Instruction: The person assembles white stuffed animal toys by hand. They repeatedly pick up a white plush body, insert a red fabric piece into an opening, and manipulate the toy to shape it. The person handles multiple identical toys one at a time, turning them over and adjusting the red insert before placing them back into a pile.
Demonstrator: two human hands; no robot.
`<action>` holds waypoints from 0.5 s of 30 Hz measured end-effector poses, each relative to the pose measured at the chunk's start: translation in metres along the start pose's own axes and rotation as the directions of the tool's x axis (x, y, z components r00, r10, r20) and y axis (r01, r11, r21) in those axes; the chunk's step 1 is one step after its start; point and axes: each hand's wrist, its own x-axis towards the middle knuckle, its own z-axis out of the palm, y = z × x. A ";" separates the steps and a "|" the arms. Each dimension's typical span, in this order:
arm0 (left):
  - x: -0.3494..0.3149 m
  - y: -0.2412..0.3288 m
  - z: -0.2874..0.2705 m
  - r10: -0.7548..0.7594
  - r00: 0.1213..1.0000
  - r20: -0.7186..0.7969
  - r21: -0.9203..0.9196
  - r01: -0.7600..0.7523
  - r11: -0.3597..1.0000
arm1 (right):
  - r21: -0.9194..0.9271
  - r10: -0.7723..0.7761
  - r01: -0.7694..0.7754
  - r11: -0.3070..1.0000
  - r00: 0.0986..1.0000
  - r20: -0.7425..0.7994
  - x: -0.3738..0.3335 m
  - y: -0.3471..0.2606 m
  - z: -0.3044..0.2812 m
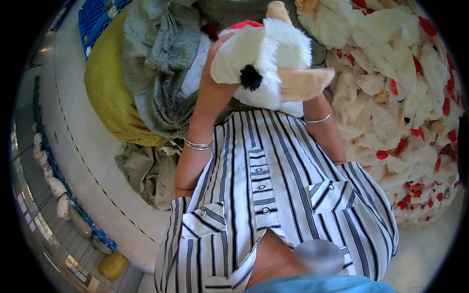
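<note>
A: Where is the plush [293, 49]?
B: It is held up before the person, between the grey, frayed sack [168, 53] and the heap [386, 97] of soft white and red pieces.
A: How is it made?
B: Of white fur, with smooth beige flaps [305, 84] and a round black tuft [250, 78].
A: And the hands?
B: The left hand [215, 80] is partly closed, gripping its edge. The right hand is hidden behind it, so its grip one cannot tell.
</note>
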 end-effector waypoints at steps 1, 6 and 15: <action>-0.001 0.000 -0.004 -0.034 0.999 -0.037 -0.058 0.032 0.998 | 0.016 0.009 -0.009 1.000 1.000 0.012 0.001 0.002 0.004; -0.004 -0.004 -0.019 -0.090 0.974 -0.206 -0.154 0.059 0.986 | 0.594 0.137 -0.108 0.797 0.991 -0.004 0.011 -0.019 0.024; -0.011 0.019 -0.057 0.074 0.886 0.458 -0.517 0.198 0.833 | 0.182 -0.184 0.200 0.963 0.978 -0.103 0.001 -0.039 0.035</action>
